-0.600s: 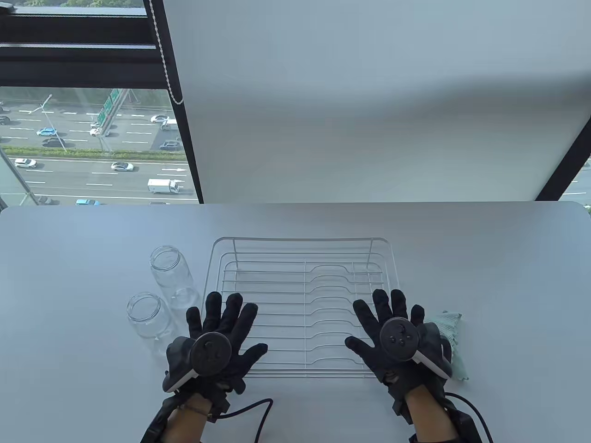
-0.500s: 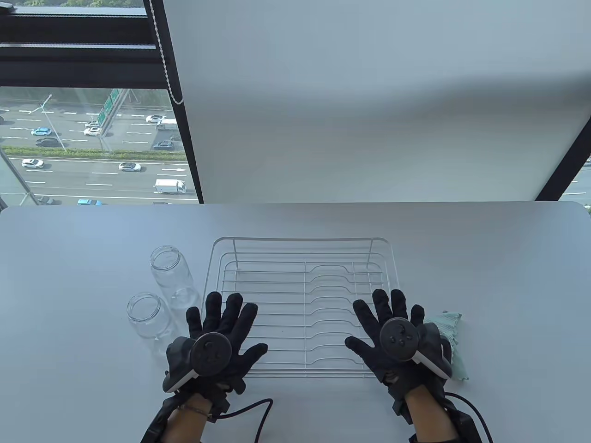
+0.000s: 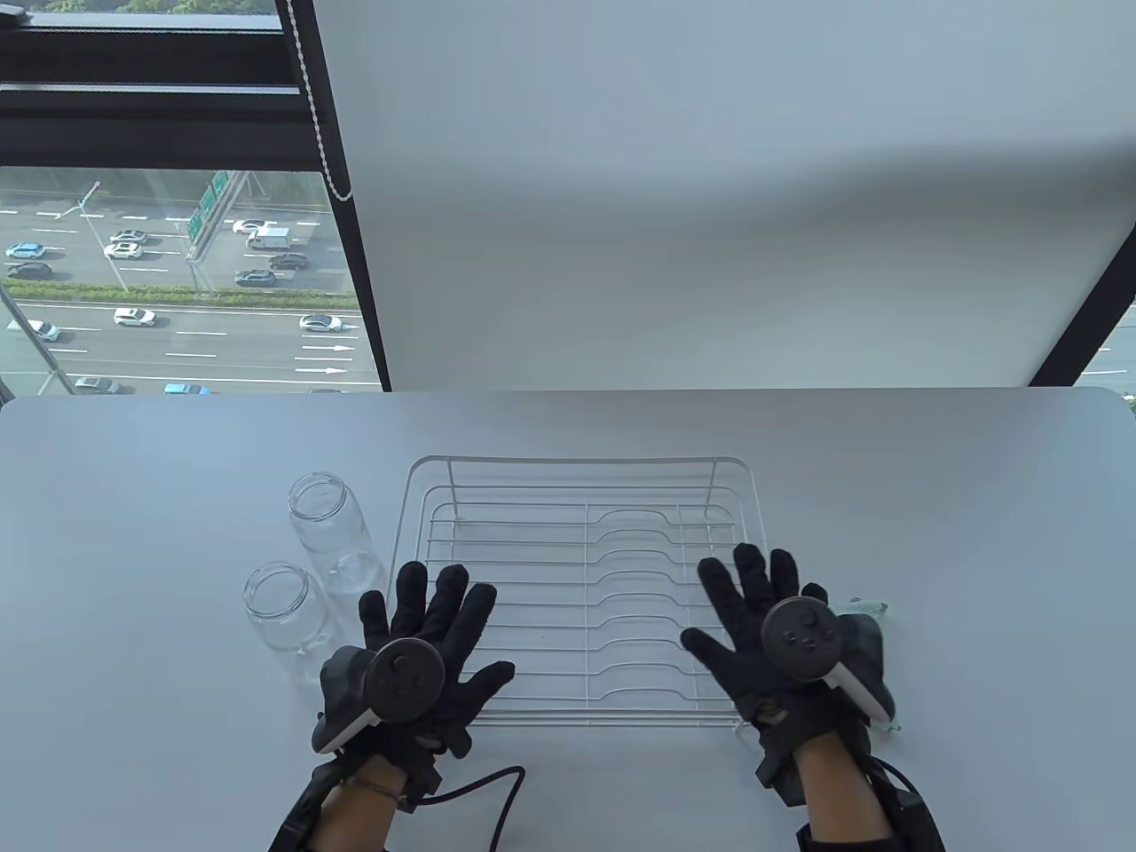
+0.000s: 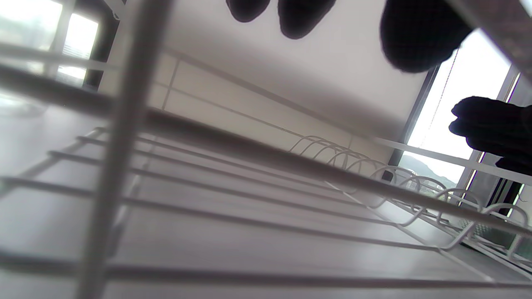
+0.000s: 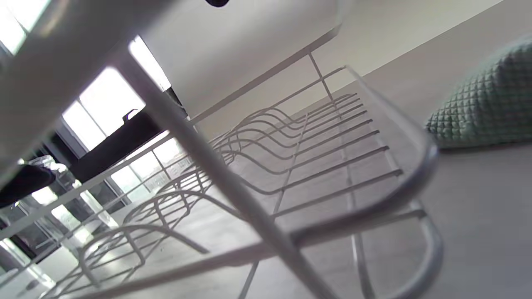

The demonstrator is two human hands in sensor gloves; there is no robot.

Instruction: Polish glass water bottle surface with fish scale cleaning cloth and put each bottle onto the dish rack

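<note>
Pale grey flat worktop [image 3: 133,532] carries white wire dish rack [image 3: 581,497], empty. Two clear glass bottles [image 3: 327,524] are stood upright left of it, unpolished. Glass is judged slippery, fragile; best taken round the body. Green scale-textured cloth [image 5: 486,108], soft, is lain right. Left grip [image 3: 426,639] and right grip [image 3: 754,621] are spread flat, nothing held.

Two glass bottles stand on the table [image 3: 133,497], the far bottle [image 3: 328,528] and the near bottle [image 3: 286,608], both uncapped. One wire dish rack [image 3: 581,590] sits mid-table. One green cloth [image 5: 486,110] lies at its right (mostly hidden from the table view, plain in the right wrist view). Two gloved hands, the left hand [image 3: 417,661] and the right hand [image 3: 772,643], one tracker on each. One cable trails by the left wrist.
</note>
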